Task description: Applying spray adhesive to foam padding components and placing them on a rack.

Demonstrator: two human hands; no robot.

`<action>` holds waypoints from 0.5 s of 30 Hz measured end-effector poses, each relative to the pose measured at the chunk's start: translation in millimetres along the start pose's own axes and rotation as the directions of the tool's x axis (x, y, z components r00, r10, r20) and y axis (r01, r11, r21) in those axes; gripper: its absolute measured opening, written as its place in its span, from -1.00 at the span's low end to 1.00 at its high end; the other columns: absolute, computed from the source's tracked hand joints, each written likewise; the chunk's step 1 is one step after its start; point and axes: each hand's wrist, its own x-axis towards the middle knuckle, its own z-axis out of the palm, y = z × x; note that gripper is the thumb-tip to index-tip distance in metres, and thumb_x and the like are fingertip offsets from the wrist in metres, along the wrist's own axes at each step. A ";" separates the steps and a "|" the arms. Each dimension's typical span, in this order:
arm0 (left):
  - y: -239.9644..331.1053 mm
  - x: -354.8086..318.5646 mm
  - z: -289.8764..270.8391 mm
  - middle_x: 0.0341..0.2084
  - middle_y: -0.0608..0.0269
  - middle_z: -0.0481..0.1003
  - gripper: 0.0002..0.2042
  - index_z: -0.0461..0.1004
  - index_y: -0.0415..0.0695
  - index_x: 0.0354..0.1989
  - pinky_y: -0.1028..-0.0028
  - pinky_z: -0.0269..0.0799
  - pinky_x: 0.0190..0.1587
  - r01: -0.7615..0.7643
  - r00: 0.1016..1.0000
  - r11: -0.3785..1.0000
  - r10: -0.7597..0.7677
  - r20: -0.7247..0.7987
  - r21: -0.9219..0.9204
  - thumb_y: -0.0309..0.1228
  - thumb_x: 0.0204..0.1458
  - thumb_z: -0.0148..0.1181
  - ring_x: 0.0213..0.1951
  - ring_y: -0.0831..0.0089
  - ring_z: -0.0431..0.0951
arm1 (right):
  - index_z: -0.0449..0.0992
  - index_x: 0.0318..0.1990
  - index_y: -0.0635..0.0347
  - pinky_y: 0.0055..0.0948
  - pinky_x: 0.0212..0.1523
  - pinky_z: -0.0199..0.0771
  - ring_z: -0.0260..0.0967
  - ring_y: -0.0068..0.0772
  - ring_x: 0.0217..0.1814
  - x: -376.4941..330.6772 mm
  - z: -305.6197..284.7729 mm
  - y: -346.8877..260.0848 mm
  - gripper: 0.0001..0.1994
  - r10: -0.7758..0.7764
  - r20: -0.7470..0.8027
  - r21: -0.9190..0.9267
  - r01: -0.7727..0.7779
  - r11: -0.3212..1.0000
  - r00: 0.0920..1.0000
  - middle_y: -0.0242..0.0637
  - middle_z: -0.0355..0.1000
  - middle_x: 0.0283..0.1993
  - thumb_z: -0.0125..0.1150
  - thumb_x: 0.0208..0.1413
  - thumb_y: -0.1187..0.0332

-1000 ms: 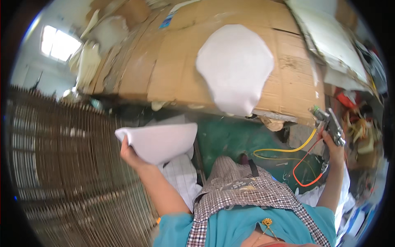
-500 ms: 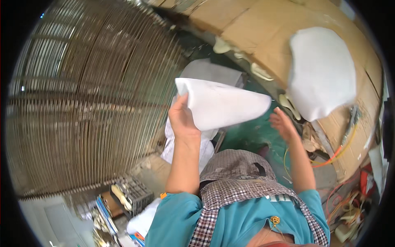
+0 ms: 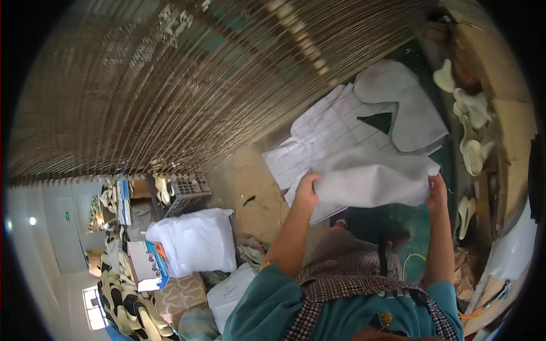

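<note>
A soft white sheet (image 3: 372,179), possibly fabric or foam, is stretched between my two hands, sagging a little in the middle. My left hand (image 3: 307,190) is closed on its left end, thumb on top. At its right end, my right hand (image 3: 437,194) pinches the edge. Just beyond the held sheet lie several white sheets marked with grid lines (image 3: 330,132). On top of them, to the far right, rests a curved grey-white cut piece (image 3: 401,94); a dark green gap shows between it and the gridded sheets.
A tall rack of thin metal rods (image 3: 187,85) fills the far left. White sacks (image 3: 196,241), a grey crate (image 3: 190,193) and piled shoe-shaped pieces (image 3: 128,304) stand at left. Along the right, pale sole-shaped pieces (image 3: 472,156) lie beside a cardboard-covered table (image 3: 515,119).
My view has swung left. The sheet, earlier folded in my left hand alone, is now spread, and my right hand has closed on its other end.
</note>
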 end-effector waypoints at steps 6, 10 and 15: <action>81.1 79.4 -143.4 -0.30 0.18 0.43 -0.53 0.32 -0.26 -0.07 0.42 0.37 -0.12 -0.129 0.976 0.962 0.165 -0.139 0.239 -0.63 -0.31 -0.06 -0.23 0.32 0.44 | 0.33 -0.12 0.15 -0.37 -0.07 0.35 0.34 -0.33 -0.15 85.5 131.6 105.3 -0.68 0.092 0.001 -0.069 -0.092 0.993 0.996 -0.33 0.36 -0.21 -0.04 -0.12 0.50; 138.8 105.5 -223.5 -0.36 0.22 0.42 -0.48 0.35 -0.21 -0.08 0.35 0.45 -0.22 -0.179 0.886 0.828 0.371 -0.279 0.532 -0.69 -0.40 -0.02 -0.30 0.32 0.45 | 0.36 -0.20 0.12 -0.53 -0.21 0.29 0.26 -0.56 -0.32 146.2 117.1 210.0 -0.74 -0.001 0.219 -0.291 0.066 0.955 0.976 -0.45 0.31 -0.37 0.01 -0.12 0.52; 196.2 71.7 -343.4 -0.56 0.33 0.31 -0.54 0.28 -0.04 0.03 0.45 0.29 -0.45 -0.026 0.691 0.819 0.429 -0.581 0.573 -0.54 -0.16 -0.01 -0.52 0.48 0.32 | 0.32 -0.04 0.15 -0.46 -0.30 0.44 0.41 -0.41 -0.34 120.1 166.7 352.8 -0.62 -0.130 0.734 -0.452 0.622 0.640 0.666 -0.23 0.40 -0.32 0.13 -0.11 0.49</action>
